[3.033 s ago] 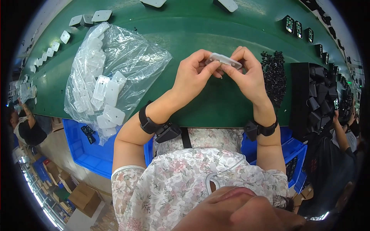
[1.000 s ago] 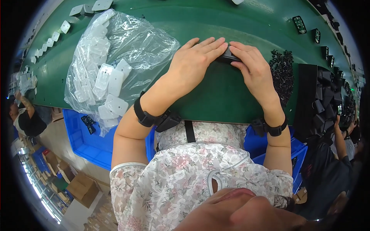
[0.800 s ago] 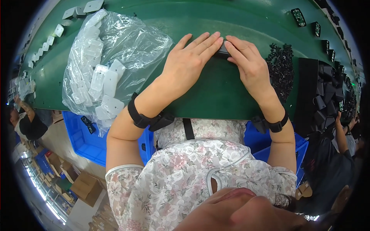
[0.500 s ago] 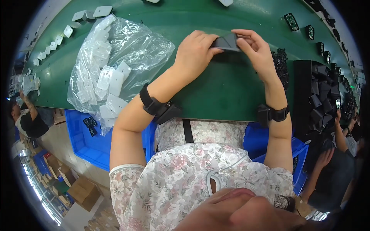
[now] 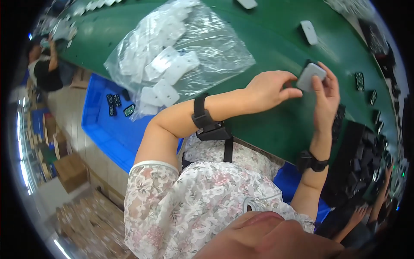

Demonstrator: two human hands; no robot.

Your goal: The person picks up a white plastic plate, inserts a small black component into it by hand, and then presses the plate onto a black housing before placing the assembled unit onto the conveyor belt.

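My right hand [image 5: 326, 88] grips a small housing [image 5: 309, 77] between thumb and fingers. Its rounded pale grey face is turned up, and a black edge shows behind it. Just left of the housing is my left hand [image 5: 269, 90], thumb and forefinger parted with nothing visible between them. A clear plastic bag [image 5: 220, 47] full of white rounded cover plates [image 5: 166, 91] lies on the green table [image 5: 263, 134], to the left of my hands. Beyond the housing, a single white plate [image 5: 309, 32] rests on the tabletop.
Small circuit boards [image 5: 359, 81] are spread along the right side. Dark small parts [image 5: 338, 123] lie near my right wrist, beside a black box [image 5: 345, 151] of black housings. A blue bin [image 5: 101, 129] holding several boards stands below the table's left edge. Other people work at both sides.
My left hand has come off the housing, which my right hand keeps. Its pale face now shows where black showed before. The whole view has swung round, shifting the bag rightward in the picture.
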